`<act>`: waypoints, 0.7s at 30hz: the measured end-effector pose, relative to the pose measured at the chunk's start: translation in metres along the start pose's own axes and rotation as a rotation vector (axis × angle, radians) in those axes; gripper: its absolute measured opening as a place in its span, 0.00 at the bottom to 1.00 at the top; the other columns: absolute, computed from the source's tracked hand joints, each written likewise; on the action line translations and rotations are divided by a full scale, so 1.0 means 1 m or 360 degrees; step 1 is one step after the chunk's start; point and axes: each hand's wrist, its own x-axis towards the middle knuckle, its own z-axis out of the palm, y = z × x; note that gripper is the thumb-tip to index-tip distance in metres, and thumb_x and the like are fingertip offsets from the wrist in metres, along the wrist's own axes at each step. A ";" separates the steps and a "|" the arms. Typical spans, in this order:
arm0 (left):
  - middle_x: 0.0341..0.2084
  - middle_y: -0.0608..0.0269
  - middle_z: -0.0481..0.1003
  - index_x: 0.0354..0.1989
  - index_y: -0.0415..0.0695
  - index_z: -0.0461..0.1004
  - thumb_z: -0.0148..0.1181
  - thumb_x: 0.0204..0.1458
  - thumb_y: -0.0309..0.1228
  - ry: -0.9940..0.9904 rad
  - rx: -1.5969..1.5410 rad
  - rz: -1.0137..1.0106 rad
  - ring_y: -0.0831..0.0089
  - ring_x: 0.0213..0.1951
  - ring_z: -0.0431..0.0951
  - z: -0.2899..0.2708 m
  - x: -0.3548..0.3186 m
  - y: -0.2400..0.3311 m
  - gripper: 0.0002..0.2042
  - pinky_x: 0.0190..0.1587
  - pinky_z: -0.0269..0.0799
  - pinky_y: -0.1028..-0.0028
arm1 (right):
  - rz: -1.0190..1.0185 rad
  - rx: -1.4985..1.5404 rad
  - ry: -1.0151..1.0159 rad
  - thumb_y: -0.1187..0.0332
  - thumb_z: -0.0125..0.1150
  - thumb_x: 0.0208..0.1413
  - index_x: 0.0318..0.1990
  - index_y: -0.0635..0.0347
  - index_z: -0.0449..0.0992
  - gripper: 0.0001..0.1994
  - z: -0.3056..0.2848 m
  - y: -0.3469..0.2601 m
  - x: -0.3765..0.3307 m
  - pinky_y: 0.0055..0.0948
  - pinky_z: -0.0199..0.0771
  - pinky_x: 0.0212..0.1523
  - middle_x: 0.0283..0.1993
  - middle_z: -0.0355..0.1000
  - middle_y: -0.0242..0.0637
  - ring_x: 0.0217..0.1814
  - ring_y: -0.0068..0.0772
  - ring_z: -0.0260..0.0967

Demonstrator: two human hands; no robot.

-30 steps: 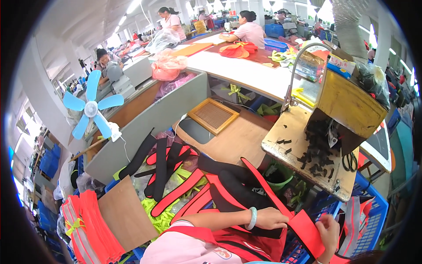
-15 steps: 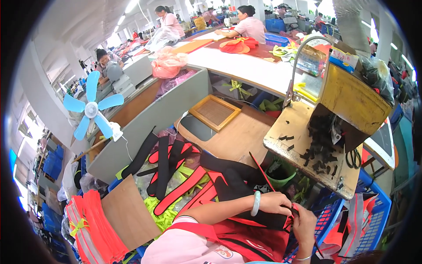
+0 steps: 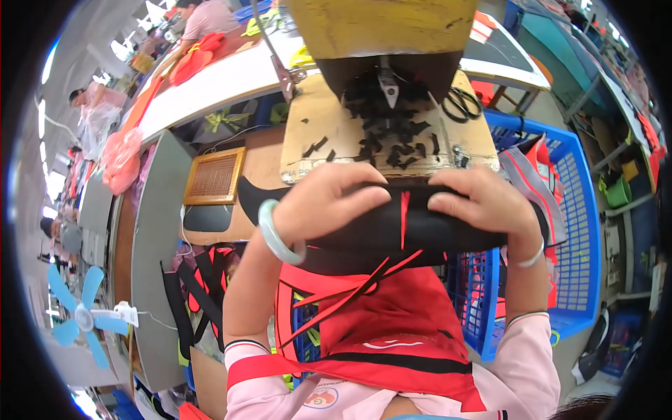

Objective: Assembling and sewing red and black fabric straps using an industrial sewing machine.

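Note:
A long black fabric piece [image 3: 336, 238] with a red strip at its middle stretches sideways between my hands. My left hand [image 3: 329, 203], with a pale green bangle on its wrist, grips its upper edge, fingers over the cloth and thumb along it. Holding the same edge farther right is my right hand [image 3: 486, 199], with a thin bracelet at the wrist. The fabric's edge lies against the front of a worn wooden board [image 3: 315, 129]. Thin red and black straps [image 3: 350, 294] hang below the fabric, over my red apron [image 3: 392, 315].
Black scraps [image 3: 399, 133] cover the board beneath a yellow box-shaped housing [image 3: 392, 28]; black-handled scissors [image 3: 461, 105] lie at its right. A blue basket [image 3: 584, 245] holds fabric pieces on the right. At left are a rattan-panel frame [image 3: 215, 176], a grey partition [image 3: 157, 259] and a blue fan [image 3: 84, 318].
My view has turned right toward the board. My hands, which were close together low at the right, are now apart with the black fabric spread between them at the board's edge.

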 end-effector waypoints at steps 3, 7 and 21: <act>0.27 0.59 0.77 0.40 0.34 0.77 0.59 0.59 0.33 -0.0109 -0.0109 -0.0105 0.78 0.32 0.75 -0.003 0.022 -0.014 0.12 0.38 0.71 0.75 | 0.0170 0.0085 -0.0052 0.59 0.57 0.59 0.37 0.62 0.76 0.14 -0.009 0.027 0.011 0.38 0.71 0.36 0.31 0.74 0.49 0.33 0.48 0.72; 0.28 0.65 0.77 0.40 0.36 0.78 0.60 0.58 0.35 -0.0039 -0.0250 -0.0372 0.80 0.33 0.74 -0.007 0.043 -0.030 0.13 0.39 0.70 0.76 | 0.0178 0.0178 -0.0108 0.57 0.56 0.61 0.36 0.65 0.75 0.16 -0.015 0.051 0.032 0.34 0.68 0.37 0.29 0.72 0.46 0.32 0.40 0.69; 0.31 0.74 0.75 0.42 0.37 0.78 0.61 0.59 0.36 0.0128 -0.0293 -0.0606 0.87 0.34 0.71 -0.028 0.088 -0.077 0.13 0.37 0.68 0.83 | 0.0273 0.0233 -0.0166 0.52 0.51 0.65 0.37 0.65 0.75 0.21 -0.019 0.107 0.093 0.28 0.67 0.38 0.26 0.68 0.33 0.32 0.24 0.63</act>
